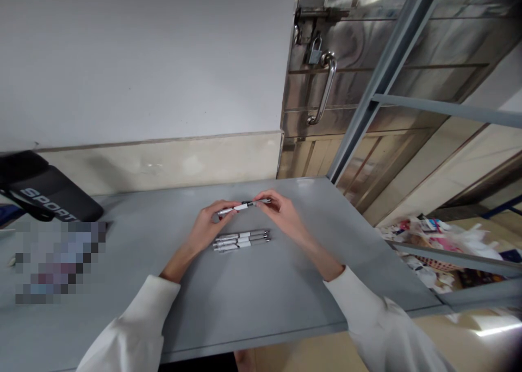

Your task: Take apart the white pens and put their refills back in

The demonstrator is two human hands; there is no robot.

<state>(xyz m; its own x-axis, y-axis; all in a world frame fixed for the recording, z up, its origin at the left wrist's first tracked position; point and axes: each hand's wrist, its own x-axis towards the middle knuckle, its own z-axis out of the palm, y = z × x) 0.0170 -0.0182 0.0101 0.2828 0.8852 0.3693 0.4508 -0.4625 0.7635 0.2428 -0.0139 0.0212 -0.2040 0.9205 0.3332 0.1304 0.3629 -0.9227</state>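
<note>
Between my two hands I hold a white and silver pen [241, 206] lengthwise above the grey table [285, 301]. My left hand [207, 223] pinches its left end, fingers closed. At the other end, the fingers of my right hand [281, 213] are closed round the grey clicker part. Just below my hands, several similar pens [241, 240] lie side by side on the table, their clicker ends pointing right.
A black bottle-like case lettered SPORT [49, 190] rests at the table's left, with a blurred-out patch in front of it. Behind stands a white wall; a padlocked metal door [342, 73] and a grey metal frame [362, 111] rise on the right, with bagged goods [444, 241] below.
</note>
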